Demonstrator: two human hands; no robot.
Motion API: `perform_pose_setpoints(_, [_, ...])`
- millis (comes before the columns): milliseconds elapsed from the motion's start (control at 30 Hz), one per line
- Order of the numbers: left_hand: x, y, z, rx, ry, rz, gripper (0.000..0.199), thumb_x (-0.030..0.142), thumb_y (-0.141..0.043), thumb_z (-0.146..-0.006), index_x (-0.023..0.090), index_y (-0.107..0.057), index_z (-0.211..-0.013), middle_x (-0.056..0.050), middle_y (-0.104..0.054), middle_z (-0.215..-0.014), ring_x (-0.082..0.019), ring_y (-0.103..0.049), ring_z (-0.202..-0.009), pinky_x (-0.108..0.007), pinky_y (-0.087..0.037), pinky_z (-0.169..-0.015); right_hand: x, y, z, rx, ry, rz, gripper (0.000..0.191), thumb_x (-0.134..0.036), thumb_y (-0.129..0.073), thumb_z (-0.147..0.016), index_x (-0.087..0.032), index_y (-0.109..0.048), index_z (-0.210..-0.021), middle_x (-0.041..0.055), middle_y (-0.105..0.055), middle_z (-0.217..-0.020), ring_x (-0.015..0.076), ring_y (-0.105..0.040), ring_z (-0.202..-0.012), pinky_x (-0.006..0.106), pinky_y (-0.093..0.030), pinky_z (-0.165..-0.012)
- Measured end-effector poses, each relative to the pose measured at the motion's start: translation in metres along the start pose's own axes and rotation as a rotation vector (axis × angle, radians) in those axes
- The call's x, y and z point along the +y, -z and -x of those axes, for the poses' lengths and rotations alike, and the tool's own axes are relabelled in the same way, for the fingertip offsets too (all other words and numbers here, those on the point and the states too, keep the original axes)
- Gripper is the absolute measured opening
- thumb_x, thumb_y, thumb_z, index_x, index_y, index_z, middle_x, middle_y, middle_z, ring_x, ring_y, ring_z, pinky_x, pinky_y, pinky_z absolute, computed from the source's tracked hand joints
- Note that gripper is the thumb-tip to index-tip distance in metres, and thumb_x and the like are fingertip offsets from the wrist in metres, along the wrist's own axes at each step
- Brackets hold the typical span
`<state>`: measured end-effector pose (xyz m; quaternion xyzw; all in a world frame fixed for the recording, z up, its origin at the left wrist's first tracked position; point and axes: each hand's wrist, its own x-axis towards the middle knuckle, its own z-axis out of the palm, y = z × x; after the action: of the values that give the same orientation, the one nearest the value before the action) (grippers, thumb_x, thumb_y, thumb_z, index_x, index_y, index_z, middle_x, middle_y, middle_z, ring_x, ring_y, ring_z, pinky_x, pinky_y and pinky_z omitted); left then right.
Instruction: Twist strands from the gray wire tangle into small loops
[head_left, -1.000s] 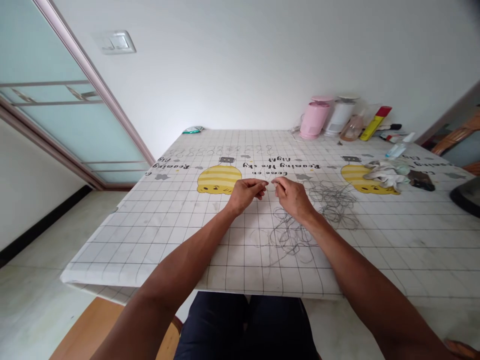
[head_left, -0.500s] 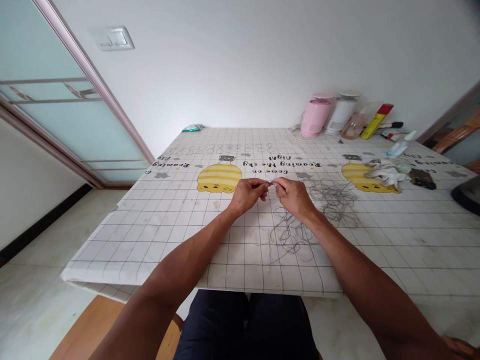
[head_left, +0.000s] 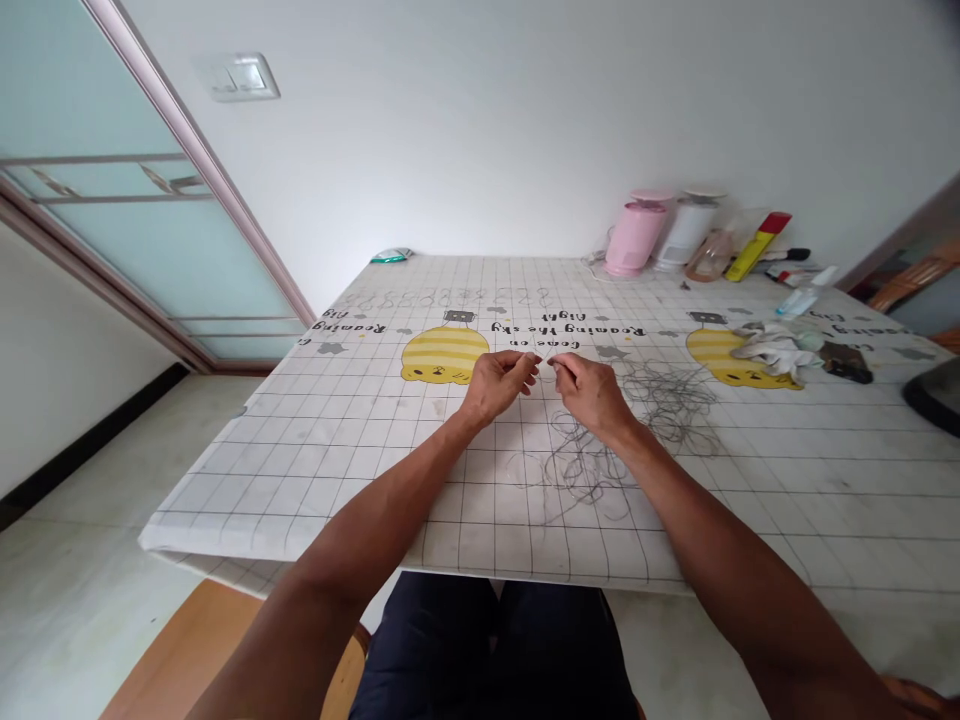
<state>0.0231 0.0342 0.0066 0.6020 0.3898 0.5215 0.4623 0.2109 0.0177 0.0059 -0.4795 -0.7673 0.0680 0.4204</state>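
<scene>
Both hands are above the table, fingertips pointing at each other with a small gap between them. My left hand point(head_left: 498, 386) pinches thumb to forefinger, its other fingers curled; what it holds is too fine to make out. Closed in a similar pinch, my right hand point(head_left: 586, 390) has a tiny dark bit at its fingertips that I cannot name. Beside and below the right hand lies a loose tangle of thin grey strands point(head_left: 671, 405), with more loops point(head_left: 581, 465) spread under that wrist. A row of small looped strands point(head_left: 450, 299) lies near the table's far edge.
A checked, printed cloth covers the table point(head_left: 315, 480). At the back right stand a pink cylindrical device point(head_left: 636, 238), a white one point(head_left: 686, 235), bottles and a yellow-red box point(head_left: 757, 247). Crumpled gloves point(head_left: 780, 350) lie at right; a small green-white packet point(head_left: 391, 256) sits back left.
My fingertips have come slightly apart, where they nearly met before. Both hands stay pinched. The view has shifted a little.
</scene>
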Motion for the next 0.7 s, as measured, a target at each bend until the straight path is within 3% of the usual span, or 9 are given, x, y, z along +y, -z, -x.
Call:
perform_pose_setpoints(100, [-0.005,0.004,-0.005,0.066,0.069,-0.019,0.046,0.054,-0.06,-0.101,0.012,-0.078,-0.091,-0.012,-0.075,-0.087,-0.017,-0.068,-0.07,-0.026,-0.054,-0.053,0.001,0.001,0.0,0.035,-0.056,0.003,0.029,-0.026,-0.049,-0.104,-0.018,-0.077,-0.105,0.0033,-0.071,-0.072,0.0177,-0.064,-0.062,0.029,-0.047,-0.067])
perform_pose_setpoints(200, [-0.014,0.015,-0.009,0.098,0.197,-0.177,0.047,0.054,-0.059,-0.101,0.013,-0.075,-0.083,-0.01,-0.072,-0.08,-0.016,-0.064,-0.064,-0.027,-0.049,-0.052,-0.004,0.006,-0.004,0.038,-0.171,-0.012,0.028,-0.028,-0.052,-0.101,-0.018,-0.078,-0.104,0.0028,-0.07,-0.069,0.0172,-0.062,-0.059,0.029,-0.047,-0.063])
perform_pose_setpoints(300, [-0.023,0.031,-0.008,0.02,0.132,-0.374,0.043,0.047,-0.06,-0.099,0.014,-0.073,-0.076,-0.007,-0.068,-0.072,-0.017,-0.061,-0.065,-0.029,-0.048,-0.06,-0.016,0.011,-0.017,-0.041,-0.278,-0.079,0.027,-0.028,-0.054,-0.099,-0.018,-0.078,-0.108,0.0038,-0.073,-0.073,0.0167,-0.063,-0.057,0.027,-0.048,-0.056])
perform_pose_setpoints(400, [-0.028,0.049,0.001,-0.034,0.041,-0.449,0.042,0.045,-0.057,-0.1,0.015,-0.073,-0.075,-0.005,-0.068,-0.07,-0.019,-0.06,-0.069,-0.03,-0.047,-0.066,-0.037,0.005,-0.04,-0.229,-0.38,-0.165,0.025,-0.025,-0.056,-0.098,-0.017,-0.077,-0.107,0.0043,-0.073,-0.074,0.0155,-0.061,-0.052,0.025,-0.044,-0.045])
perform_pose_setpoints(533, [-0.036,0.063,0.01,-0.04,-0.015,-0.476,0.04,0.039,-0.052,-0.101,0.015,-0.071,-0.075,-0.005,-0.066,-0.07,-0.018,-0.059,-0.069,-0.03,-0.045,-0.068,-0.072,-0.034,-0.081,-0.392,-0.387,-0.195,0.021,-0.018,-0.056,-0.097,-0.017,-0.076,-0.105,0.004,-0.074,-0.074,0.0125,-0.058,-0.047,0.023,-0.042,-0.04])
perform_pose_setpoints(633, [-0.041,0.065,0.011,-0.032,-0.073,-0.56,0.036,0.031,-0.055,-0.099,0.016,-0.065,-0.069,-0.004,-0.063,-0.067,-0.016,-0.056,-0.067,-0.03,-0.044,-0.068,-0.101,-0.085,-0.115,-0.446,-0.392,-0.217,0.014,-0.013,-0.06,-0.097,-0.016,-0.074,-0.097,0.0039,-0.074,-0.071,0.0102,-0.055,-0.043,0.022,-0.043,-0.041])
perform_pose_setpoints(700, [-0.043,0.064,0.01,-0.087,-0.134,-0.628,0.032,0.027,-0.055,-0.099,0.015,-0.065,-0.072,-0.005,-0.066,-0.071,-0.017,-0.058,-0.07,-0.03,-0.045,-0.069,-0.12,-0.123,-0.138,-0.471,-0.402,-0.271,0.012,-0.01,-0.061,-0.096,-0.015,-0.071,-0.091,0.0052,-0.074,-0.072,0.0103,-0.056,-0.045,0.021,-0.043,-0.041])
